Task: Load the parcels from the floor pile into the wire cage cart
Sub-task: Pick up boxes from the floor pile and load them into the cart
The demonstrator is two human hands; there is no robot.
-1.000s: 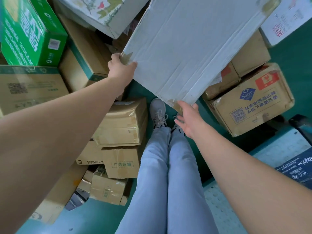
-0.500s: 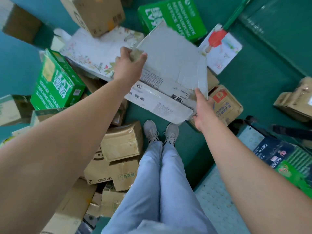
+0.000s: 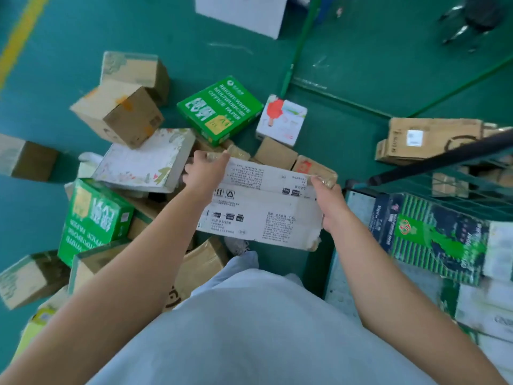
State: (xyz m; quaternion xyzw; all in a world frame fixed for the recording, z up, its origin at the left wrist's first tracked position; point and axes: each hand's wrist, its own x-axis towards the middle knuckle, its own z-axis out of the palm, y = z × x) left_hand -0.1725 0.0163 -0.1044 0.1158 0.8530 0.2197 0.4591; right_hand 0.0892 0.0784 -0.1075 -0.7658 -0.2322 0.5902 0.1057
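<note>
Parcel pile spreads over the green floor point(image 3: 69, 87) ahead and to the left: 2 green office-paper boxes point(image 3: 219, 108), a floral white box point(image 3: 147, 159), a tilted brown carton point(image 3: 116, 112), a small white box with a red figure point(image 3: 281, 120), more brown cartons below the left arm. Wire cage cart point(image 3: 458, 173) sits to the right, its dark top rail crossing the upper right; a dark green-printed box point(image 3: 433, 237) already lies on its pale floor plate.

White printed parcel point(image 3: 263, 207) is held in the air between pile and cart, just left of the cart's edge, printed face up. Left hand point(image 3: 205, 173) grips its far left corner, right hand point(image 3: 330, 201) grips its right end; fingers of both curl round the edges, clamped on the parcel.

Pale-blue clothing fills the lower centre and hides most of the legs; 1 shoe toe point(image 3: 236, 245) shows under the parcel. Print on the parcel is too small to read. Cart contents at the right edge are blurred.

Against 0.5 s ago, the parcel sits further right and lower, closer to the cart, and more of the cart is in view.
</note>
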